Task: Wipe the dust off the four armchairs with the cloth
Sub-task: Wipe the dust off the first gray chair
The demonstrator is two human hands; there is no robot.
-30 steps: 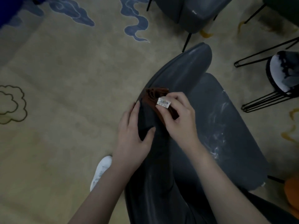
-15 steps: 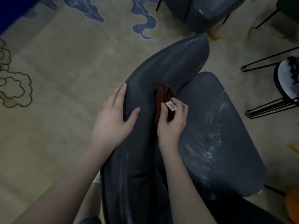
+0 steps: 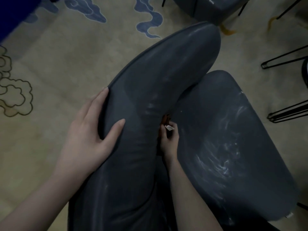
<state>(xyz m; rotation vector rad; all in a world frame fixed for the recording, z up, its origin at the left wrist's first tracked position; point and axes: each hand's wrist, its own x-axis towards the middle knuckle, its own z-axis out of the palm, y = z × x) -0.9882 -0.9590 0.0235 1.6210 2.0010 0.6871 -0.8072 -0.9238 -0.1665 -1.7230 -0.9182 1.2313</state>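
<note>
A dark grey armchair point(image 3: 160, 77) fills the middle of the view, its curved backrest running from lower left to upper right. White dust streaks its seat point(image 3: 221, 157). My left hand point(image 3: 88, 135) grips the backrest's outer edge, fingers behind and thumb on top. My right hand point(image 3: 169, 140) holds the folded brown cloth point(image 3: 165, 118) with a white tag, low in the gap between backrest and seat. Most of the cloth is hidden behind the backrest. A second grey armchair point(image 3: 211, 9) stands at the top.
A beige carpet point(image 3: 58, 64) with blue cloud patterns covers the floor. At the right edge stand black wire legs point(image 3: 286, 112) of a small table or stool. Orange marks lie on the carpet near the far armchair.
My right hand has slid the cloth down off the top of the backrest into the gap beside the seat. My left hand shifted left to the backrest's outer edge.
</note>
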